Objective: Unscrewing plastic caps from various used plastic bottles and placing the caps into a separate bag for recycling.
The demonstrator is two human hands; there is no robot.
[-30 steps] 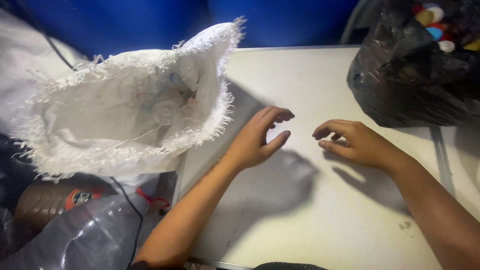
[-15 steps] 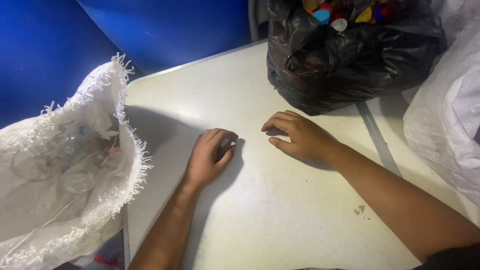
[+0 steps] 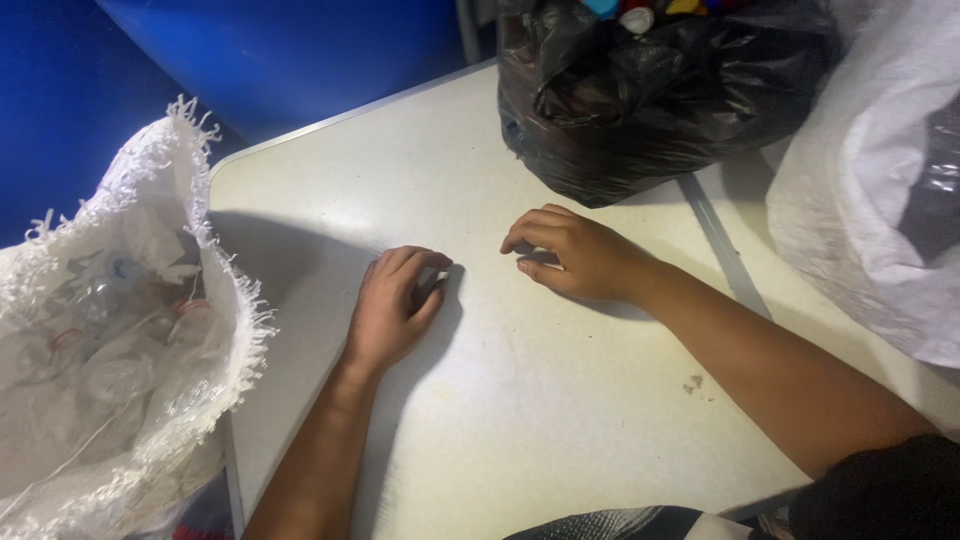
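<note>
Both hands rest on the pale desk (image 3: pixel 560 420), each grip loosely curled and holding nothing I can make out. The right hand (image 3: pixel 580 255) sits nearer the black bag (image 3: pixel 650 110) at the far side; the left hand (image 3: pixel 395 305) lies closer to the white sack (image 3: pixel 120 330), open-mouthed at the left.
</note>
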